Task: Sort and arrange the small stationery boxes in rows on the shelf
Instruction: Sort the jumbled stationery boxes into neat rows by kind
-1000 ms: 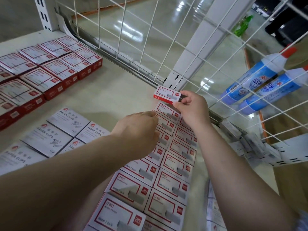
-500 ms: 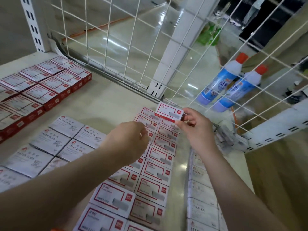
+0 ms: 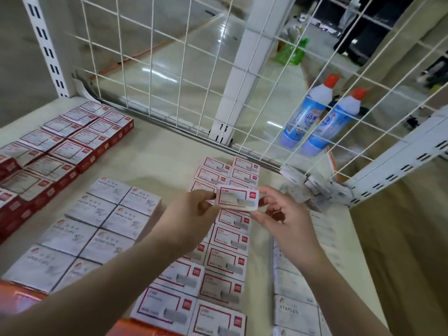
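Note:
A small white box with a red border (image 3: 237, 198) is held above the shelf (image 3: 155, 154), between both hands. My left hand (image 3: 194, 214) pinches its left end. My right hand (image 3: 281, 215) holds its right end and lower edge with thumb and fingertips. Under the hands run two rows of the same red-bordered staple boxes (image 3: 226, 258), from the wire back down to the shelf's front.
White paper clip boxes (image 3: 101, 221) lie in rows at the left, red boxes (image 3: 60, 146) farther left. White staples boxes (image 3: 294, 309) line the right edge, with a loose heap (image 3: 315, 187) at the back corner. Wire mesh (image 3: 184, 76) closes the back; two blue bottles (image 3: 315, 117) stand beyond it.
My right hand brought the box down and toward me. My left hand rose and took hold of the box's left end. The camera view tilted up.

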{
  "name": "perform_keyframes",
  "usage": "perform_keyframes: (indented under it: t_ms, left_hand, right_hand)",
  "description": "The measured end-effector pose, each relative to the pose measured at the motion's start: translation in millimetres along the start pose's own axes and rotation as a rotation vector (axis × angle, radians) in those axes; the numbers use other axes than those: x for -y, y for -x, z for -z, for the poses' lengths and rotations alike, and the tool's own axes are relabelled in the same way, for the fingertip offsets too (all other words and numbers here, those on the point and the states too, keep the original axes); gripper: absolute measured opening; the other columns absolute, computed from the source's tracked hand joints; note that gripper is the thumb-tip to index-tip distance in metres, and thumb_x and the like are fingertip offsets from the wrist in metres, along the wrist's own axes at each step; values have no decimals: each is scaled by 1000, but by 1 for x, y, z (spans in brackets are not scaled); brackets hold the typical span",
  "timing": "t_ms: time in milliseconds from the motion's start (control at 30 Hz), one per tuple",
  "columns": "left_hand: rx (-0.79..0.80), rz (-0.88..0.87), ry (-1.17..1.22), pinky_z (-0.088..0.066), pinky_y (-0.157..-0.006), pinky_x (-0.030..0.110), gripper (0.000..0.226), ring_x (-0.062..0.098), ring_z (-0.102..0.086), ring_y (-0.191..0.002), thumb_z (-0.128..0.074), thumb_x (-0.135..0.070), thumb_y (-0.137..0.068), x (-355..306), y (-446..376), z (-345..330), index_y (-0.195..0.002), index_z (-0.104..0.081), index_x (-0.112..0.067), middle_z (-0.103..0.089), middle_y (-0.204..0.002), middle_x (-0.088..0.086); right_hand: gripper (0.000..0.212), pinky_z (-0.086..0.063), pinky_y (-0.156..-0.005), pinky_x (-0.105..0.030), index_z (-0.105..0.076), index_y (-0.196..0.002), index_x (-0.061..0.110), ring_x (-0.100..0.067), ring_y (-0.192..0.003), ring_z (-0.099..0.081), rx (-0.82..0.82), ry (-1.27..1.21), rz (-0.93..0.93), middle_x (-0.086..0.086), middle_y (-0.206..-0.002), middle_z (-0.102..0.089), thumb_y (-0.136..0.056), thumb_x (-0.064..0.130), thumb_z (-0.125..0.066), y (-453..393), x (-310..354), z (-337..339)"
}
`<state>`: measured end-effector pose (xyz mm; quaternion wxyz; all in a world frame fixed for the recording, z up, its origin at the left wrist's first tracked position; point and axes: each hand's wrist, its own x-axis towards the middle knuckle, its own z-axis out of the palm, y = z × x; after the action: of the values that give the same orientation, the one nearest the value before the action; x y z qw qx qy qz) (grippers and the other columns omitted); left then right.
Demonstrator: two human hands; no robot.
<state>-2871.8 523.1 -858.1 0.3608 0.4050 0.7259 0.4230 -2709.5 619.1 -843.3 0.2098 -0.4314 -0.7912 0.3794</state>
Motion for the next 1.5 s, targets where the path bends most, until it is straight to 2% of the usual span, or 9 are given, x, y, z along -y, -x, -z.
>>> perform_keyframes:
  t_ms: [100, 200, 400, 700, 1033, 1167, 1267, 1367, 1500]
  left_hand:
    - [-43, -13, 20, -39, -44, 7, 26, 1, -47, -46, -54, -21, -92, -1, 4, 0, -118, -58, -17, -56, -64, -10]
    - [-61, -6, 50, -44, -49, 4, 23, 0, -60, -63, -56, -21, -91, -3, 7, 2, -113, -59, -19, -60, -74, -17]
    - [-104, -8, 74, -41, -48, 1, 11, 1, -58, -68, -54, -16, -92, 2, 8, 2, -96, -49, -26, -60, -77, -15]
    - [-118, 5, -23, -44, -49, 4, 22, 3, -60, -74, -49, -17, -95, 8, 4, 1, -115, -58, -18, -64, -88, -7]
    - [-135, -11, -21, -43, -49, 4, 26, 3, -58, -63, -50, -21, -94, 6, 3, 2, -118, -59, -17, -62, -77, -13]
    - [-128, -10, -39, -46, -63, 7, 29, 2, -59, -80, -51, -22, -94, 7, -3, 1, -122, -57, -20, -63, -90, -13]
    - [-129, -26, -117, -44, -83, 17, 33, 4, -53, -101, -50, -23, -94, 6, -8, 1, -127, -53, -22, -61, -116, -8]
    - [-107, -69, -302, -37, -93, 20, 40, 9, -46, -119, -46, -23, -96, 4, -16, 4, -135, -45, -23, -47, -136, -8]
    - [18, -134, -564, -23, -110, 26, 47, 10, -25, -138, -39, -26, -98, 8, -31, 8, -144, -29, -26, -23, -152, -12]
  right_hand:
    - [47, -48, -89, -27, -58, -121, 39, -8, -101, -58, 21, -3, -22, 8, -109, -64, -81, 18, -69, 4, -1, -2]
    - [47, -49, -88, -29, -58, -115, 43, -8, -95, -59, 13, -31, -17, 7, -104, -64, -80, 13, -70, 7, 1, -5]
    - [50, -43, -77, -14, -51, -101, 52, 5, -85, -54, 15, -30, 4, 12, -99, -60, -79, 11, -71, 14, 8, -8]
    - [48, -37, -67, 2, -50, -104, 50, 13, -87, -51, 40, -19, -9, 19, -97, -57, -81, 14, -70, 17, 11, -10]
    - [41, -41, -79, -17, -55, -105, 44, 3, -93, -55, 56, -16, -39, 14, -99, -63, -78, 18, -72, 13, 5, -8]
    - [38, -40, -73, -9, -53, -105, 44, 6, -92, -55, 21, -9, -43, 16, -98, -63, -80, 21, -70, 7, 1, -9]
    - [37, -40, -73, -7, -55, -109, 39, 5, -94, -56, -14, 5, -61, 15, -99, -63, -81, 21, -69, -3, -3, -9]
    - [35, -45, -80, -19, -55, -110, 35, -3, -97, -59, -49, 5, -85, 11, -100, -64, -82, 21, -69, -15, -8, -10]
    - [37, -45, -75, -17, -56, -117, 27, -3, -93, -59, -77, 22, -92, 10, -99, -65, -83, 19, -68, -35, -8, -12]
